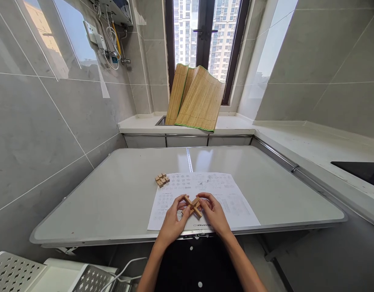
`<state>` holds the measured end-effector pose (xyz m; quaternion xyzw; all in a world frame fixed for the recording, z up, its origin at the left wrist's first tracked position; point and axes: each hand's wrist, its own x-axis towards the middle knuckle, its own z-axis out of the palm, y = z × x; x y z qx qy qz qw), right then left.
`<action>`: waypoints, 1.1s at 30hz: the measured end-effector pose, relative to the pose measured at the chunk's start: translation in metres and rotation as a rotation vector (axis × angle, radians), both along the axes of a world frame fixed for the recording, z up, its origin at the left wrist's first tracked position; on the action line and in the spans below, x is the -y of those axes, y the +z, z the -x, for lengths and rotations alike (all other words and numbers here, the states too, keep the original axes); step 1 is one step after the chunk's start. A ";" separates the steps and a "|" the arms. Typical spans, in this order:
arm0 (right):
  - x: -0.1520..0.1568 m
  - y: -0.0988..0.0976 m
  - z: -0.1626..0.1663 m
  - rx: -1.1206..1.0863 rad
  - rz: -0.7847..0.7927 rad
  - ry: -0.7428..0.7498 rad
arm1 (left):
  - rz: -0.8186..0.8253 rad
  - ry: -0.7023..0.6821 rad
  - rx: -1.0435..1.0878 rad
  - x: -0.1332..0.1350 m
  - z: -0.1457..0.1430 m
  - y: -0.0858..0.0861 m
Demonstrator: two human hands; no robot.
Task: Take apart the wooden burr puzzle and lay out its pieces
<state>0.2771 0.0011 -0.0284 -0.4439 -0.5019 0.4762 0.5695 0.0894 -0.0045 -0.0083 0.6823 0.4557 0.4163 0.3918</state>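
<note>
Left hand (171,219) and right hand (213,214) pinch crossed wooden puzzle sticks (193,206) from opposite ends, so the joint stays aligned. Held just above instruction sheet (235,207); spare wooden pieces (162,179) up-left of grip.

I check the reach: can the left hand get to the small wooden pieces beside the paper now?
Probably yes: nothing lies between the left hand and the wooden pieces, but it now holds the wooden puzzle together with the right hand.

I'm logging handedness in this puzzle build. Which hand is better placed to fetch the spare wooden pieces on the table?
Probably the left hand: the spare wooden pieces lie up and left of it, while the right hand would cross the crossed sticks both hold.
</note>
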 end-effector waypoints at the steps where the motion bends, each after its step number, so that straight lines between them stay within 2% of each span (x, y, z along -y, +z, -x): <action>1: 0.000 0.000 0.000 -0.002 0.003 -0.002 | 0.005 -0.003 0.002 0.000 0.000 0.000; 6: 0.002 0.002 0.002 -0.013 0.020 -0.017 | 0.017 0.104 -0.019 0.000 -0.002 0.000; 16: 0.000 -0.003 -0.001 0.025 -0.015 -0.033 | 0.018 0.208 0.003 -0.001 -0.004 -0.006; 28: -0.003 -0.014 -0.003 0.043 -0.049 0.005 | 0.014 0.222 0.038 -0.001 -0.003 -0.003; 33: -0.002 -0.013 -0.004 0.033 -0.058 0.022 | 0.048 0.068 0.065 -0.001 0.002 -0.003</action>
